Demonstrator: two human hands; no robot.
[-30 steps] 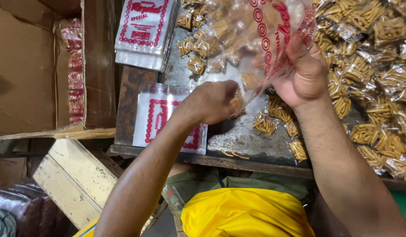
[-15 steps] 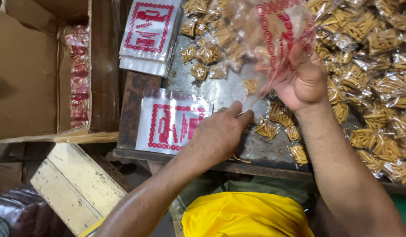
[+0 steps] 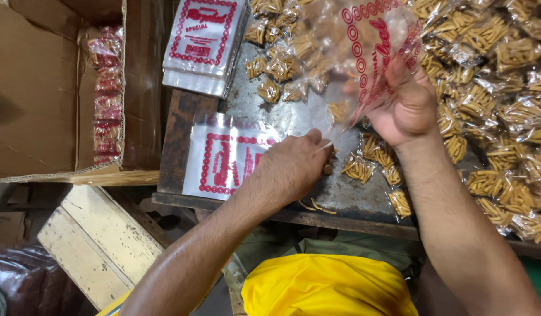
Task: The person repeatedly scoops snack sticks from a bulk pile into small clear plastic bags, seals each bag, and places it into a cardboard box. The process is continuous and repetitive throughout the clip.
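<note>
We see the right hand [image 3: 406,102] pinching a clear red-printed bag [image 3: 364,52] raised above the metal tabletop [image 3: 294,114], while the left hand [image 3: 291,167], fingers curled together, closes over a small snack packet [image 3: 327,168] beside loose packets [image 3: 358,167].

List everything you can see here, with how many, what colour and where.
big bag: one, clear with red print, held up over the table
flat bag: one, clear with red print, lying on the table's left part
bag stack: one pile, white with red print, top middle
snack packets: many, clear with yellow sticks inside, heaped at right and loose in the middle
table: one, grey metal top, centre
cardboard box: one, brown, left, red packets along its inner side
yellow cloth: one, bottom middle
left hand: on the table by the loose packets
right hand: gripping the big bag
</note>
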